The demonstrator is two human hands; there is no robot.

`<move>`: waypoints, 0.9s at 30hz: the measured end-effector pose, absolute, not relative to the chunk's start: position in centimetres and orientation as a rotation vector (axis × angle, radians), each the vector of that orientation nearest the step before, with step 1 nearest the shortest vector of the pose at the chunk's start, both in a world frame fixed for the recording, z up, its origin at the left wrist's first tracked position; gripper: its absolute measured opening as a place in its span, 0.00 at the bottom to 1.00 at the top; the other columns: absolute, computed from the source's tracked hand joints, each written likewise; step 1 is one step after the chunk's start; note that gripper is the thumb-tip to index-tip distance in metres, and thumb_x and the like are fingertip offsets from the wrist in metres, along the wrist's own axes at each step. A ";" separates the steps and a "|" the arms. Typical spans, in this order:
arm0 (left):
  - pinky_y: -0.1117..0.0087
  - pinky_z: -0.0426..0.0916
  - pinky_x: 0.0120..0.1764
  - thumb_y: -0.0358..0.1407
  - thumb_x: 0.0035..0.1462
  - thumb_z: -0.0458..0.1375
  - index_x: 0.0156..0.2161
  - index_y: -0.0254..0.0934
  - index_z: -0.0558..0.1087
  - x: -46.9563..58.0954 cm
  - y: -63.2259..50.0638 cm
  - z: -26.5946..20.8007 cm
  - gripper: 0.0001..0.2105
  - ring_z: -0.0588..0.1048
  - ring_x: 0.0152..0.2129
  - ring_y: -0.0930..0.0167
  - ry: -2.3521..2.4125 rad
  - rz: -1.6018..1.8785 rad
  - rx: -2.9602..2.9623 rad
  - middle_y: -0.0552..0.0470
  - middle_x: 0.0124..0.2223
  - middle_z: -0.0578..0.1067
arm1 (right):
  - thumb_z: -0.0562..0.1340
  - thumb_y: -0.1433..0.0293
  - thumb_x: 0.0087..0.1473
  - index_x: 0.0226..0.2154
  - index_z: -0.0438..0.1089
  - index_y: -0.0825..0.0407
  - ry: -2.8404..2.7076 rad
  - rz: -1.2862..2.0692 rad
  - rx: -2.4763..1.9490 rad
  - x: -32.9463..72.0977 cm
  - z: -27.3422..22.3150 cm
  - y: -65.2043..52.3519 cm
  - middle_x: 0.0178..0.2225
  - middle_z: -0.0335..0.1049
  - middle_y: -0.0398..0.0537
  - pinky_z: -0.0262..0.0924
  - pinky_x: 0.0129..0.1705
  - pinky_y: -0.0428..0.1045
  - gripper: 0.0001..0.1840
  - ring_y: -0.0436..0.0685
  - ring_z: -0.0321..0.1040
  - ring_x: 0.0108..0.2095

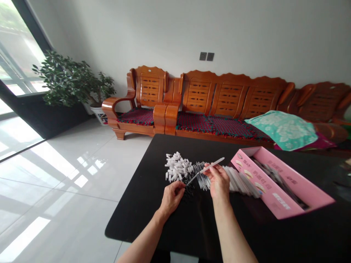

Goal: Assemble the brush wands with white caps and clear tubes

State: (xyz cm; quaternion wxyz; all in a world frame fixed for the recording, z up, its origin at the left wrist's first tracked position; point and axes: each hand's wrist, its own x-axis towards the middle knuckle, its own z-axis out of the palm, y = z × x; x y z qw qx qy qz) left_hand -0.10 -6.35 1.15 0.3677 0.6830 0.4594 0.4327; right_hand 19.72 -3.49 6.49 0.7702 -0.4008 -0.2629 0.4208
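My right hand (219,179) pinches a translucent white tube (218,160), like a pen barrel, held at a slant above the table. Below it, my left hand (172,195) is closed on the lower end of a thin rod (192,179), like a pen refill. The rod's upper end meets the tube's lower end; whether it is inside, I cannot tell. Around my hands lie a heap of short white cap-like pieces (178,167), small black pieces (189,188), a row of thin rods (202,182) and a row of translucent tubes (241,181).
A pink open box (263,199) with dark, thin items inside stands right on the black table (131,215). Behind the table are a wooden sofa (200,93) and armchair (150,87), with a turquoise cloth (285,129). A potted plant (68,80) stands by the glass door at left.
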 end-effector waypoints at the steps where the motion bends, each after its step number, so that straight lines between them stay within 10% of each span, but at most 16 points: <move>1: 0.75 0.61 0.29 0.35 0.56 0.56 0.38 0.36 0.76 -0.1 -6.4 1.2 0.08 0.68 0.23 0.74 1.181 1.104 1.755 0.53 0.29 0.75 | 0.73 0.70 0.41 0.36 0.71 0.56 -0.575 0.907 -0.874 19.7 6.5 -3.5 0.31 0.79 0.51 0.72 0.28 0.48 0.17 0.56 0.76 0.29; 27: 0.75 0.62 0.28 0.40 0.55 0.59 0.36 0.35 0.79 -0.3 -6.1 0.7 0.11 0.69 0.24 0.73 1.126 1.070 1.634 0.51 0.28 0.76 | 0.74 0.67 0.37 0.34 0.72 0.56 -0.540 0.942 -1.013 18.2 3.7 -5.2 0.29 0.78 0.51 0.71 0.24 0.47 0.20 0.55 0.74 0.26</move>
